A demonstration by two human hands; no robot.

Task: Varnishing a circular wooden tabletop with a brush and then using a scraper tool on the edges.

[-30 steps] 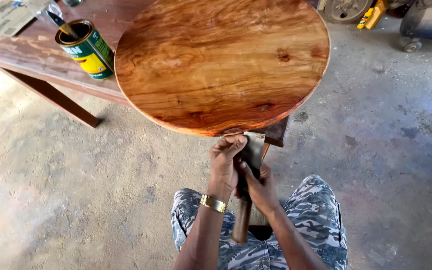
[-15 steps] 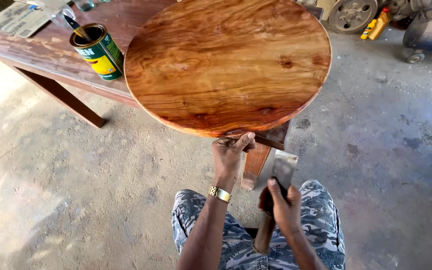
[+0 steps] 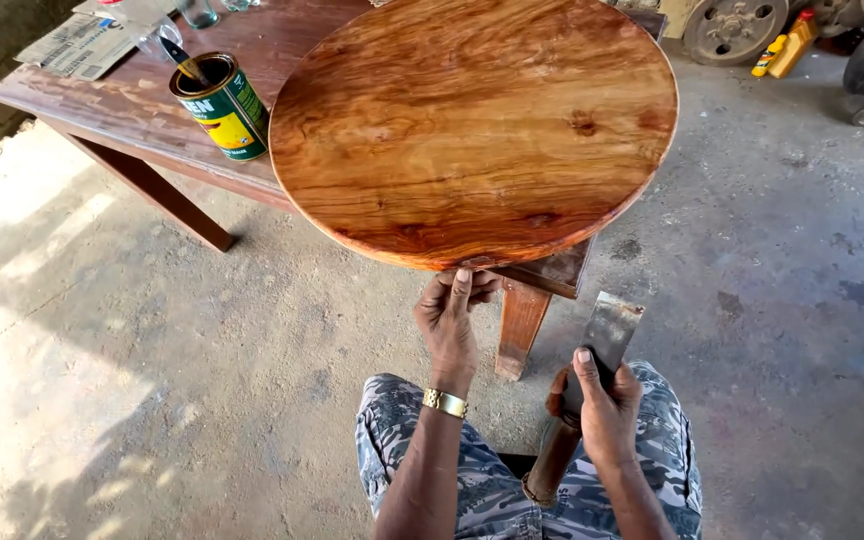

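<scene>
— Head view, left to right from the round tabletop (image 3: 472, 125): what sits left of it?

— Green and yellow tin (image 3: 222, 108) with a brush handle poking out, standing upright on the dark wooden bench (image 3: 132, 115), just beside the disc's left edge. Papers and glass jars further back on the same bench.

— And the disc itself?

— Glossy, reddish brown, strong swirling grain, a dark knot right of centre. Lying flat, overhanging the bench's near edge toward the knees.

— Left hand (image 3: 452, 315)?

— Under the near rim of the tabletop, fingers curled up against its edge, index fingertip touching the rim. Gold bracelet at the wrist.

— Right hand (image 3: 604, 405)?

— Below and right of the rim, well clear of it, wrapped around a wide chisel (image 3: 592, 375); thumb laid along the flat of the blade.

— Which way does the chisel point?

— Long axis nearly upright in the picture, leaning slightly right. Broad grey steel blade up, toward the tabletop; brown wooden handle down, between the camouflage-trousered knees.

— Changed from a second ago?

— Yes. Then held by both hands right under the rim, by the bench leg. Half a second ago already in the right hand alone. Now carried further right, left hand kept at the rim.
</scene>
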